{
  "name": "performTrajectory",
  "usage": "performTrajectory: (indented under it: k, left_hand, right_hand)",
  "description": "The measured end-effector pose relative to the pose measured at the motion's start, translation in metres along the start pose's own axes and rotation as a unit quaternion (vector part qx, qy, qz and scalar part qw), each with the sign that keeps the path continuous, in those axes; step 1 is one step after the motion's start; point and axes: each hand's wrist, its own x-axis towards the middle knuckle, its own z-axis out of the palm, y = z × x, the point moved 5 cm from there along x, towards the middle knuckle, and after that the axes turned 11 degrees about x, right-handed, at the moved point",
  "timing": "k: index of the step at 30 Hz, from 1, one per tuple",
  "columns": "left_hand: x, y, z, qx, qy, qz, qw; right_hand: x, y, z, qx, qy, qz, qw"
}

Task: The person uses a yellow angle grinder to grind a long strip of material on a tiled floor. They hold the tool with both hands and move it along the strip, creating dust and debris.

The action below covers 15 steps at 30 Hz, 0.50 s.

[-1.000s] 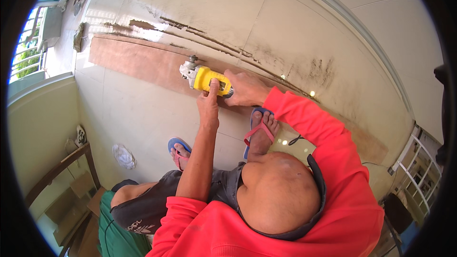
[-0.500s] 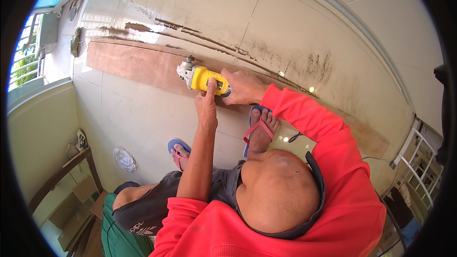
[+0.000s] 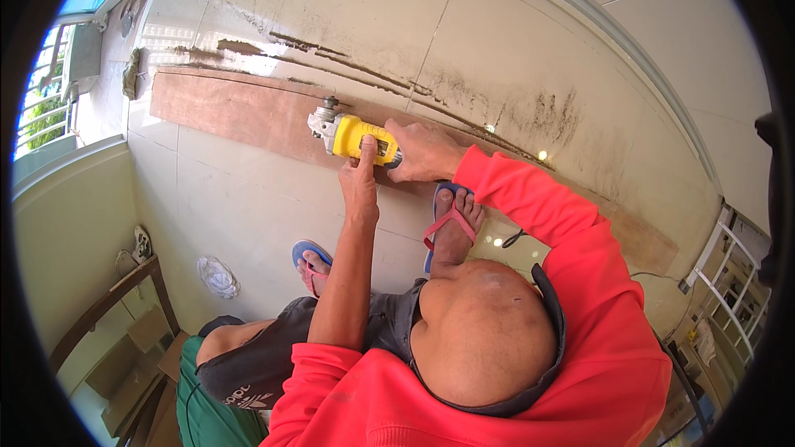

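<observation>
Nothing moved; our left hand (image 3: 359,186) and right hand (image 3: 422,153) clasp yellow-plastic, silver-headed grinder (image 3: 349,134); slackening could drop it toward red-strapped, blue-sandalled foot (image 3: 451,238), five o'clock.

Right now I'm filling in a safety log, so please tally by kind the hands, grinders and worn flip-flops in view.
Left hand and right hand: 2 hands
Yellow grinder, held in both hands: 1 grinder
Left flip-flop and right flip-flop: 2 flip-flops
Total: 5
</observation>
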Motion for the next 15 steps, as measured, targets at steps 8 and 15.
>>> performTrajectory:
  k: [8, 15]
  left_hand:
    - [0.0004, -0.0007, 0.0006, -0.001, 0.001, 0.009, 1.000]
    - [0.0017, -0.0026, -0.0007, 0.008, -0.002, -0.003, 1.000]
  right_hand:
    - [0.0007, 0.0038, 0.0028, 0.001, 0.007, -0.018, 1.000]
    - [0.0005, 0.0038, 0.0029, 0.001, 0.006, -0.015, 1.000]
